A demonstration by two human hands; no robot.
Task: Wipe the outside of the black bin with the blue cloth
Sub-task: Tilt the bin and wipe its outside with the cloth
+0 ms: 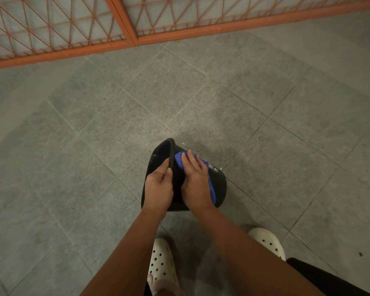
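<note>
The left hand (pixel 159 184) is clamped on the rim (pixel 172 149) of the black bin (pixel 220 185), fingers hooked inside the mouth and thumb on the outer lip, which steadies the bin in a tilt. Just beside it, at its 3 o'clock, the right hand (pixel 195 180) lies flat with fingers straight. It grips nothing and presses the blue cloth (pixel 212 190) against the outer wall.

The cloth shows at 2 places round that hand: a fold past the fingertips at 11 o'clock, up against the rim, and a strip along the hand's 4 o'clock edge. The rest is hidden under the palm.

The bin sits low in the view, toward 6 o'clock from the middle. It leans over on the grey tiled floor (pixel 94 135), with its mouth facing 10 o'clock and its base toward 4 o'clock.

My reading is that the wipe is under way, not finished: the cloth is working the upward-facing wall near the rim. The black plastic at 3 o'clock of the cloth gives no clear sign of being cleaned or not. The wall turned to the floor and the base cannot be reached as the bin lies, so it would likely need turning.

Pale specks (pixel 195 147) dot the tiles at the bin's 1 o'clock. 2 white clogs (pixel 161 263) stand at 6 o'clock, and an orange grille (pixel 124 28) runs across 12 o'clock.
</note>
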